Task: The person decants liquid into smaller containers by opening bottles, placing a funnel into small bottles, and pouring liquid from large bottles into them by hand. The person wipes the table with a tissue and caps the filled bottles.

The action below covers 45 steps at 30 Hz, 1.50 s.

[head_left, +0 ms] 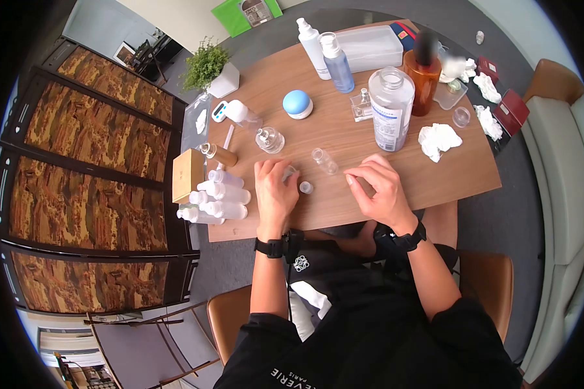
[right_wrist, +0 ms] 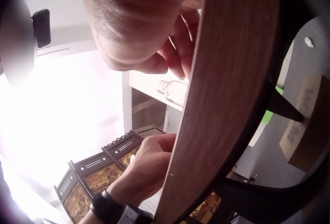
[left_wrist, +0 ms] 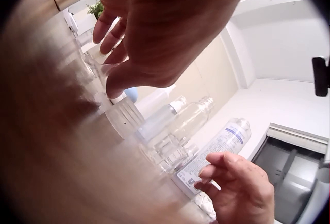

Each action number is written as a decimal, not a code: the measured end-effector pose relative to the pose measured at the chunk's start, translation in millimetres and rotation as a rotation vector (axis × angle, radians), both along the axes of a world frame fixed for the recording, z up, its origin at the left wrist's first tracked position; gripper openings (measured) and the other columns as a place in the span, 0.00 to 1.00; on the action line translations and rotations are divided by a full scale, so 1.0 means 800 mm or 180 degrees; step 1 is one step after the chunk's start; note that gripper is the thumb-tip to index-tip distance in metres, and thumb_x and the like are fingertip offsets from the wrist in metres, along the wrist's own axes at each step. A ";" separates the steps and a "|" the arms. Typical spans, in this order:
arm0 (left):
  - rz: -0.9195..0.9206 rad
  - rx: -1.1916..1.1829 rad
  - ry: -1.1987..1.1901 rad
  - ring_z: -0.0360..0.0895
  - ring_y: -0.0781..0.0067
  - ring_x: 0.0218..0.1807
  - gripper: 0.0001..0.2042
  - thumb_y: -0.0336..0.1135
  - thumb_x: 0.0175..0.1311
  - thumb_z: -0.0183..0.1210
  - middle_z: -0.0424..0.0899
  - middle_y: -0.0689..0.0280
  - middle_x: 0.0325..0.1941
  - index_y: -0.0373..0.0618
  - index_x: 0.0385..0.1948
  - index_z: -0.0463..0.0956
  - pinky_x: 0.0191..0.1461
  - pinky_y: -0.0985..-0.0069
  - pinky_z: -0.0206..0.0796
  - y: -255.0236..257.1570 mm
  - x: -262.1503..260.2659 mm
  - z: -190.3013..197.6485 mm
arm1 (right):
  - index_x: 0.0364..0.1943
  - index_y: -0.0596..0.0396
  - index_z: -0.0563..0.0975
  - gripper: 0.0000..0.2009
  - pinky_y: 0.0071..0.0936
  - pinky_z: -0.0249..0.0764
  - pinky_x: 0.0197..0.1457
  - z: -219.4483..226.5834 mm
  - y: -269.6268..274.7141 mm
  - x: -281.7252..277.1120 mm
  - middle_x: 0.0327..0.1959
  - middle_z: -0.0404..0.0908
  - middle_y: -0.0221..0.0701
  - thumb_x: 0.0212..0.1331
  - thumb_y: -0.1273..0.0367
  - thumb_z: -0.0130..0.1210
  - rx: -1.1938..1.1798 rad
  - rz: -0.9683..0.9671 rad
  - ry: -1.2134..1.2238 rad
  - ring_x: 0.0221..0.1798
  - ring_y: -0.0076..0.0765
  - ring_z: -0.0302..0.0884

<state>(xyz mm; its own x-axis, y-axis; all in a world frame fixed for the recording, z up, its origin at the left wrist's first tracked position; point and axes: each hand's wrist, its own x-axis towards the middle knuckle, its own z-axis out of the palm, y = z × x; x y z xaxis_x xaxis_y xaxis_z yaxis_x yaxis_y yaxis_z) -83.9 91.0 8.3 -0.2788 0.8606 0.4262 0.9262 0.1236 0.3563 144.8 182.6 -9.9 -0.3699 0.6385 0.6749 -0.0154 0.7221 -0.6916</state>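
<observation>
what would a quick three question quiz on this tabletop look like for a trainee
1. Multiple choice: what colour is the lid of the round jar? a) red b) blue c) green
2. True or false: the tan box stands on the person's right side of the table.
3. Short answer: which is nearer the bunched pale bottles, the left hand or the right hand?

Key: 1 b; 2 false; 3 left hand

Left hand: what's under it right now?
Under the left hand, a small clear piece shows at the thumb and fingers. The rest of that piece is covered by the hand, as is the tabletop beneath; I can't tell what else is there.
</observation>
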 end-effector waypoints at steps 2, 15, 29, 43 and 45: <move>0.0258 0.0205 0.0014 0.78 0.48 0.53 0.14 0.23 0.51 0.72 0.87 0.55 0.47 0.38 0.42 0.87 0.59 0.59 0.73 0.000 0.003 0.007 | 0.35 0.61 0.84 0.03 0.39 0.77 0.44 0.000 -0.001 0.000 0.31 0.84 0.38 0.58 0.77 0.65 -0.0019 0.0021 -0.0010 0.38 0.46 0.79; -0.0479 0.2051 -0.3112 0.84 0.66 0.59 0.09 0.23 0.67 0.69 0.87 0.50 0.59 0.34 0.47 0.86 0.63 0.71 0.75 0.016 0.064 0.048 | 0.35 0.60 0.84 0.03 0.39 0.77 0.44 0.000 0.000 0.000 0.31 0.84 0.37 0.58 0.77 0.65 0.0028 0.0006 0.0014 0.38 0.45 0.78; -0.0392 0.1372 -0.2771 0.82 0.72 0.55 0.20 0.25 0.59 0.75 0.90 0.60 0.57 0.39 0.54 0.84 0.54 0.75 0.70 0.029 0.066 0.021 | 0.37 0.61 0.85 0.04 0.36 0.77 0.42 0.001 0.000 0.000 0.33 0.85 0.37 0.58 0.79 0.65 0.0062 0.0019 -0.0065 0.38 0.44 0.79; 0.0255 0.1604 -0.1299 0.78 0.63 0.48 0.18 0.21 0.60 0.71 0.86 0.58 0.48 0.37 0.52 0.83 0.52 0.69 0.72 -0.047 0.114 -0.032 | 0.38 0.61 0.84 0.06 0.36 0.78 0.43 0.008 -0.007 0.004 0.32 0.85 0.36 0.57 0.81 0.64 0.0169 -0.0350 0.0260 0.38 0.43 0.81; 0.0333 0.1822 -0.1368 0.77 0.66 0.46 0.14 0.21 0.62 0.69 0.86 0.60 0.45 0.35 0.49 0.83 0.52 0.71 0.71 -0.048 0.126 -0.045 | 0.39 0.61 0.83 0.07 0.34 0.78 0.43 0.008 -0.009 0.011 0.33 0.85 0.37 0.58 0.81 0.63 0.0304 -0.0464 0.0365 0.38 0.43 0.82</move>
<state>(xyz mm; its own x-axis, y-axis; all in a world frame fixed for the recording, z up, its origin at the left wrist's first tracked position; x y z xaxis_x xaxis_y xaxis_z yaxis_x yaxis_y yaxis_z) 16.8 52.7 -27.8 -0.5919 0.4949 0.6362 0.6831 -0.1110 0.7218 153.8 175.6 -3.7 -0.1955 0.6107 0.7674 0.0196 0.7847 -0.6195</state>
